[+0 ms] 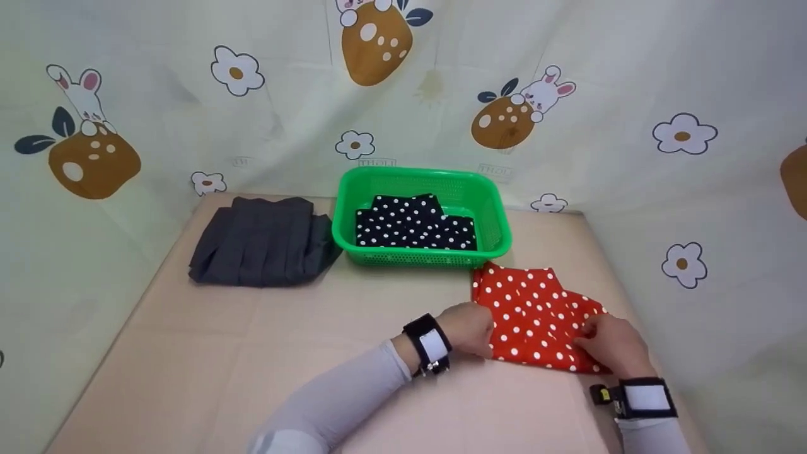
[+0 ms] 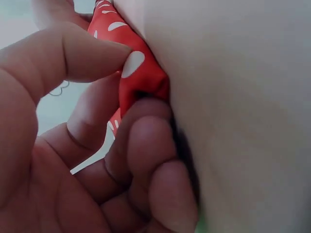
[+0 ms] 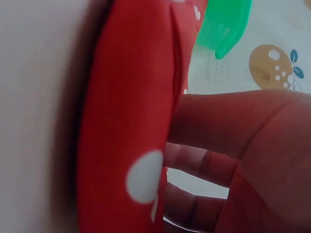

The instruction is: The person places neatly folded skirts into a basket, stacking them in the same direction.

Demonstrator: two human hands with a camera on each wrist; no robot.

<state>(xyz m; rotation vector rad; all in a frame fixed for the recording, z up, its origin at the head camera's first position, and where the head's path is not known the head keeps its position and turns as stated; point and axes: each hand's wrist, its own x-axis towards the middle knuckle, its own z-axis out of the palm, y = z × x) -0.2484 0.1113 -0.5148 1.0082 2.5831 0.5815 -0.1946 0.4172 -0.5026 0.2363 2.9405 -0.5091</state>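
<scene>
A folded red garment with white polka dots (image 1: pixel 529 315) lies on the table at the right, its far left corner by the green basket. At its near left side, my left hand (image 1: pixel 468 328) pinches the edge; in the left wrist view the thumb (image 2: pixel 97 53) is on top and curled fingers (image 2: pixel 150 141) are beneath. My right hand (image 1: pixel 615 343) is at the garment's right part, thumb and fingers bent together on the cloth. The right wrist view has the right thumb (image 3: pixel 209 119) against the red fabric (image 3: pixel 126 116), with some fingertips hidden behind it.
A green plastic basket (image 1: pixel 435 258) stands at the back, holding a folded black garment with white dots (image 1: pixel 410 224). Left of it lies a folded dark grey pleated garment (image 1: pixel 258 243). Patterned curtains (image 1: pixel 284 113) enclose the table (image 1: pixel 284 340) at the back and sides.
</scene>
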